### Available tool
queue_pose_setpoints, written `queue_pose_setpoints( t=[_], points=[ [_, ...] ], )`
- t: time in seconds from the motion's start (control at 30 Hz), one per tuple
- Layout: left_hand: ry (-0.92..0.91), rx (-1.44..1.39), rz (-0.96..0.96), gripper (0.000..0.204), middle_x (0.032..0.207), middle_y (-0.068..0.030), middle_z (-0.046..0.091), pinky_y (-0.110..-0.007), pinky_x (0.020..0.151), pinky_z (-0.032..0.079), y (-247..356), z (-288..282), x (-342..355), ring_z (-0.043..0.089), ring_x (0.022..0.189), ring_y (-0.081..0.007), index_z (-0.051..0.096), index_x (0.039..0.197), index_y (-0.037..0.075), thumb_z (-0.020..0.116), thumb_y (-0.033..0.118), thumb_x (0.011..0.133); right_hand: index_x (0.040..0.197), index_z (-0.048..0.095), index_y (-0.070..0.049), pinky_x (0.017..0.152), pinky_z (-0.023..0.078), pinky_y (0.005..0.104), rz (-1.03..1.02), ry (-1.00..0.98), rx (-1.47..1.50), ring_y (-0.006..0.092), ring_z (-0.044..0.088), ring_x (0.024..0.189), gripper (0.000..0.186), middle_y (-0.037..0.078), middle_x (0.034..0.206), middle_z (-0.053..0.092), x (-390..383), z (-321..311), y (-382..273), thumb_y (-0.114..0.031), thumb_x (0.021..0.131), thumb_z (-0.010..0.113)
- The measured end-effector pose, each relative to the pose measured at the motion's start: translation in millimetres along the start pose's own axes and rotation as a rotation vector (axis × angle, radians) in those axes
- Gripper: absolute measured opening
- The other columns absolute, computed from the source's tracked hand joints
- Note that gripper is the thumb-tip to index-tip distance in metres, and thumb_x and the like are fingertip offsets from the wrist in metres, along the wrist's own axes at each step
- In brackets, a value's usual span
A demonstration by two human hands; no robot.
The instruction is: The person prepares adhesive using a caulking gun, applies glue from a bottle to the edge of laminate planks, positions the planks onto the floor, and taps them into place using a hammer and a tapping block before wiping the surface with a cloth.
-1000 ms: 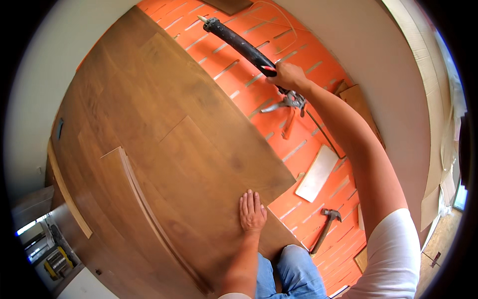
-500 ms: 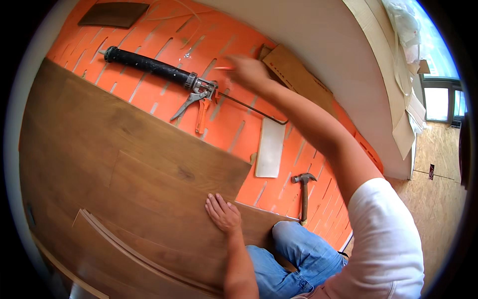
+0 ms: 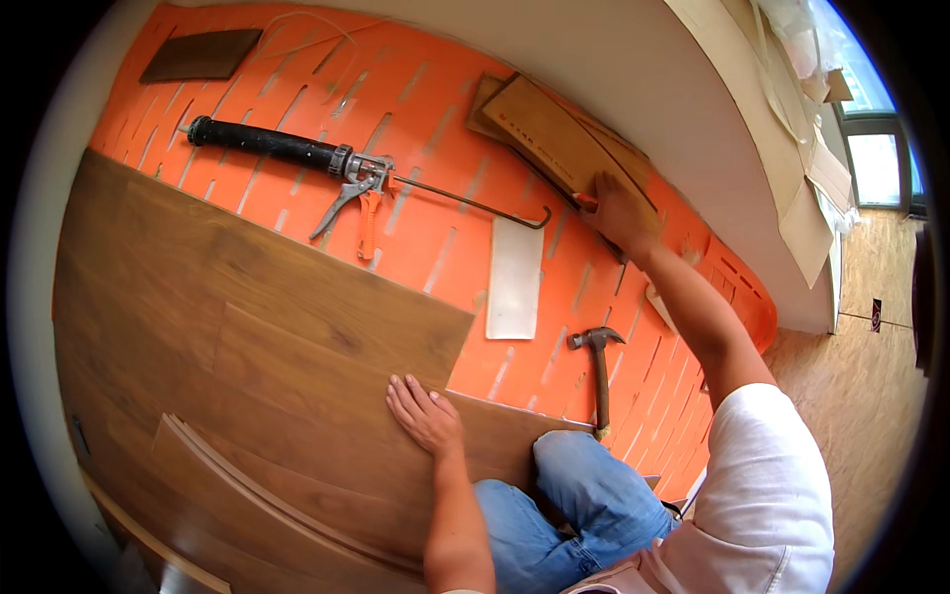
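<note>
My left hand lies flat, fingers stretched, on the brown wood flooring plank close to its end edge. My right hand is over at the brown cardboard pieces by the wall, against their near edge. Its fingers close round a slim orange object; most of it is covered, so its exact kind does not show. Between the hands are a white rectangular piece and a claw hammer, both on the slotted orange underlayment.
A black caulking gun with an orange handle lies beyond the planks. A short dark plank offcut rests at the far left. Loose planks lie on the laid floor near me. A white wall bounds the far right side.
My right hand has moved right and nearer, from above the underlayment to the cardboard, with the slim orange object still in it. My left hand stays flat on the plank.
</note>
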State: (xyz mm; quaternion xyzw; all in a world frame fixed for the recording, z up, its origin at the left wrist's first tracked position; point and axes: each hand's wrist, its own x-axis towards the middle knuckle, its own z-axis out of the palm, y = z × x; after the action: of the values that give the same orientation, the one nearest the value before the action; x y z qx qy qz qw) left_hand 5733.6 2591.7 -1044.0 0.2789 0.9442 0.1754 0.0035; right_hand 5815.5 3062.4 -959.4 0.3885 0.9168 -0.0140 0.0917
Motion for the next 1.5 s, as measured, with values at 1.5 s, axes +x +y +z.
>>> queue_pose_setpoints(
  t=[1.5],
  points=[
    [-1.626, -0.847, 0.727, 0.054, 0.133, -0.0092, 0.064, -0.035, 0.109, 0.043, 392, -81, -376, 0.058, 0.125, -0.0183, 0.054, 0.14, -0.001, 0.073, 0.022, 0.095, 0.105, 0.072, -0.002, 0.08, 0.052, 0.0397, 0.437, -0.187, 1.075, 0.0225, 0.069, 0.089, 0.028, 0.009, 0.092, 0.074, -904, 19, 326, -0.028, 0.098, 0.068]
  ],
)
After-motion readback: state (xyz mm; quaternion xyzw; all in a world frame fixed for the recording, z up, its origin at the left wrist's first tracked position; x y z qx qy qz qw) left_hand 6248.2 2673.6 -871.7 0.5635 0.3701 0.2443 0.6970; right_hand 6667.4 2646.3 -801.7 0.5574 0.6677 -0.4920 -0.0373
